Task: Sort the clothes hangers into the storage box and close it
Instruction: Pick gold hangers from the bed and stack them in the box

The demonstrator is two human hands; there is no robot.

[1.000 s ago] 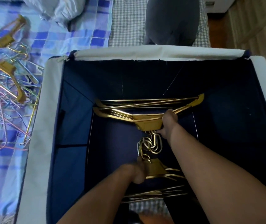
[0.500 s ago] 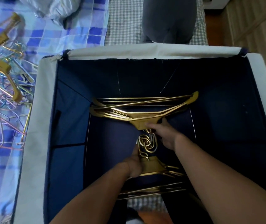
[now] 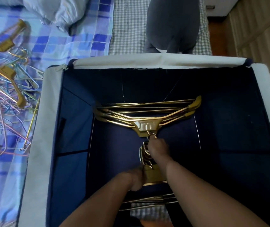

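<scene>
Two hands point(image 3: 158, 149) among gold hangers point(image 3: 145, 115), in box point(image 3: 50, 112)

The gold hangers point(image 3: 145, 112) in the storage box point(image 3: 49, 128) look like glossy metal; the box has a matt navy cloth lining and pale woven rim. On the soft checked cotton bedsheet point(image 3: 65, 46), thin wire hangers point(image 3: 1, 95) carry smooth coloured coating

Storage box point(image 3: 36, 128) open on bed. Inside box: far gold hanger stack point(image 3: 145, 115); right hand point(image 3: 158, 149) on its hooks; left hand point(image 3: 135, 179) gripping near stack point(image 3: 154, 176).
</scene>
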